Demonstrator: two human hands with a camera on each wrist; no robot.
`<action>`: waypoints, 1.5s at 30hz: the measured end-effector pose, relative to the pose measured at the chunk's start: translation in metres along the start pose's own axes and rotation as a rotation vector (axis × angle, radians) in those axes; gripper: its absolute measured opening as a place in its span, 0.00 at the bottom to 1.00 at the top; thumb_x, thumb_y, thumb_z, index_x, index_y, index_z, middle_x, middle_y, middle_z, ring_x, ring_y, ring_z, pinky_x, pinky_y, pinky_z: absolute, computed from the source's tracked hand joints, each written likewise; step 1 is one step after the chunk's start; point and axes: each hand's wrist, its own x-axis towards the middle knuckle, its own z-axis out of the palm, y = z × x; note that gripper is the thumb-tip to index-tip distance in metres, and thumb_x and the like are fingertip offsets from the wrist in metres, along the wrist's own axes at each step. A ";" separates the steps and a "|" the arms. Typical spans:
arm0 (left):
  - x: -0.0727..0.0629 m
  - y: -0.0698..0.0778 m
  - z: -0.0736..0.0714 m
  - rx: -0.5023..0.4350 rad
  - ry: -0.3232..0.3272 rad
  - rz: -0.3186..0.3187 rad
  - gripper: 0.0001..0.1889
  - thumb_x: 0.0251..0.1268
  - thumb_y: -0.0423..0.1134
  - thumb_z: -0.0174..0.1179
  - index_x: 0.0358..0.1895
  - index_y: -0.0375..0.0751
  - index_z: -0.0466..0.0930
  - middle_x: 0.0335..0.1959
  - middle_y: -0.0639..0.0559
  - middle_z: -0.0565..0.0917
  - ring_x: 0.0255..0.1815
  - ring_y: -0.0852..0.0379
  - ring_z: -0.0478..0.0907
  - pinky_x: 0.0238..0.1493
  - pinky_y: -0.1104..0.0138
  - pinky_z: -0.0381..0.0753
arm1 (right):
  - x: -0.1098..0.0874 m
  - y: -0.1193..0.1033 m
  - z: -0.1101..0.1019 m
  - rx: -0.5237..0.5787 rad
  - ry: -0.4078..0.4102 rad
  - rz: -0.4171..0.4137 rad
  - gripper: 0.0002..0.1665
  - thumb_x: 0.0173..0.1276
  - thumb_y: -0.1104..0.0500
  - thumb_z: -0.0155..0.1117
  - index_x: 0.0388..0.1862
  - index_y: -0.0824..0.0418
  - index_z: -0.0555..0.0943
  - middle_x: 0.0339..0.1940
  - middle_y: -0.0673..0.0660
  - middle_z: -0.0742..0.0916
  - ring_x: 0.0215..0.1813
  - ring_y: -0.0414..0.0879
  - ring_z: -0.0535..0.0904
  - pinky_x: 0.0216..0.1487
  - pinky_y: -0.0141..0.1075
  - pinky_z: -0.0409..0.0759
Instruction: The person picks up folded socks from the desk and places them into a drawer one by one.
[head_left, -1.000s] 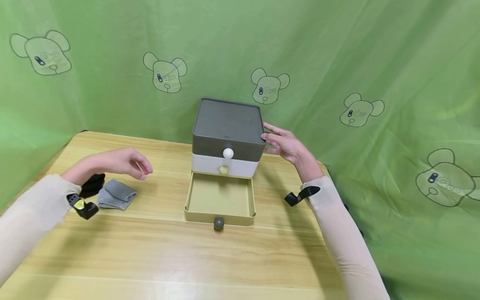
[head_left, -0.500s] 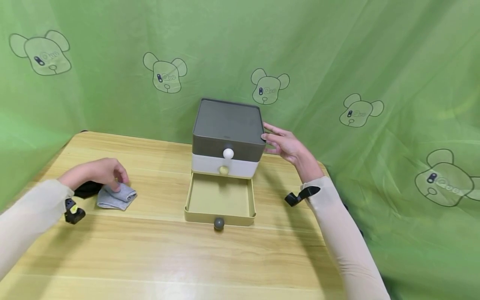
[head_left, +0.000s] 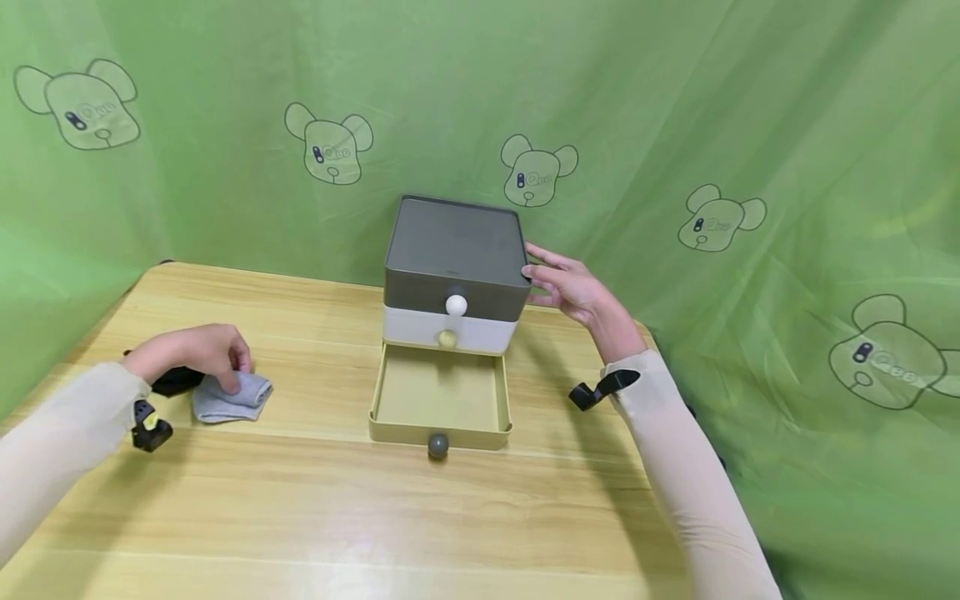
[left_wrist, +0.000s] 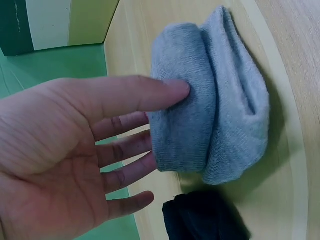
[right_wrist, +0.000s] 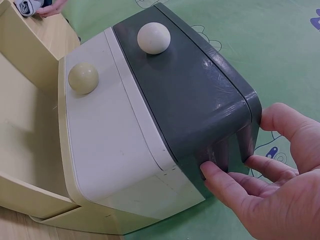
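Note:
My left hand (head_left: pixel 210 350) pinches a folded grey sock (head_left: pixel 238 402) at the left of the table. In the left wrist view the thumb presses on the rolled edge of the grey sock (left_wrist: pixel 235 120), with the fingers behind it. A black folded cloth (left_wrist: pixel 202 217), perhaps another sock, lies beside it and is partly hidden by the hand in the head view. Against the right side of a small drawer unit (head_left: pixel 457 242) rests my right hand (head_left: pixel 566 287), fingers extended. The unit's lowest, beige drawer (head_left: pixel 442 434) is pulled out and looks empty.
Above the pulled-out drawer are a white drawer (head_left: pixel 480 332) with a beige knob and a dark grey one (head_left: pixel 420 292) with a white knob, both pushed in. A green curtain (head_left: pixel 435 83) hangs behind the wooden table (head_left: pixel 337 517).
My left hand has moved left and down from open air onto the grey sock and now pinches it; the sock has shifted slightly. The right hand has stayed at the drawer unit.

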 end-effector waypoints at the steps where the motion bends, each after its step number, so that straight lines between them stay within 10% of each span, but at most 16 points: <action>1: 0.000 0.000 0.001 -0.015 -0.009 0.002 0.11 0.45 0.29 0.75 0.32 0.34 0.83 0.32 0.53 0.84 0.34 0.58 0.74 0.35 0.69 0.76 | 0.000 0.000 0.000 -0.004 0.000 -0.001 0.41 0.75 0.69 0.57 0.83 0.50 0.57 0.83 0.63 0.60 0.82 0.58 0.59 0.78 0.55 0.67; 15: 0.001 0.004 0.005 -0.216 -0.086 0.077 0.16 0.47 0.24 0.64 0.32 0.30 0.62 0.28 0.54 0.66 0.32 0.59 0.67 0.33 0.71 0.63 | 0.000 -0.001 0.000 -0.011 0.000 -0.002 0.40 0.76 0.68 0.56 0.83 0.49 0.57 0.82 0.63 0.63 0.81 0.57 0.61 0.79 0.54 0.67; 23: 0.005 0.013 0.001 -0.385 -0.074 0.067 0.17 0.59 0.29 0.67 0.42 0.35 0.65 0.37 0.47 0.80 0.37 0.57 0.77 0.34 0.70 0.77 | 0.000 0.000 0.000 -0.005 -0.002 -0.002 0.41 0.76 0.68 0.56 0.83 0.49 0.57 0.81 0.63 0.64 0.81 0.57 0.63 0.80 0.55 0.65; 36: 0.029 0.079 -0.003 -0.469 0.102 0.197 0.23 0.61 0.36 0.71 0.58 0.37 0.76 0.51 0.37 0.82 0.43 0.51 0.81 0.41 0.65 0.85 | -0.001 0.000 -0.001 -0.012 -0.008 0.000 0.41 0.76 0.67 0.58 0.83 0.49 0.57 0.81 0.63 0.65 0.79 0.55 0.65 0.79 0.53 0.67; 45: 0.070 0.140 0.018 -0.577 0.134 0.208 0.24 0.58 0.32 0.71 0.59 0.36 0.78 0.55 0.34 0.79 0.42 0.53 0.80 0.40 0.67 0.85 | 0.000 0.000 -0.001 -0.012 0.002 -0.002 0.41 0.76 0.67 0.58 0.82 0.49 0.58 0.80 0.63 0.67 0.80 0.56 0.65 0.77 0.52 0.69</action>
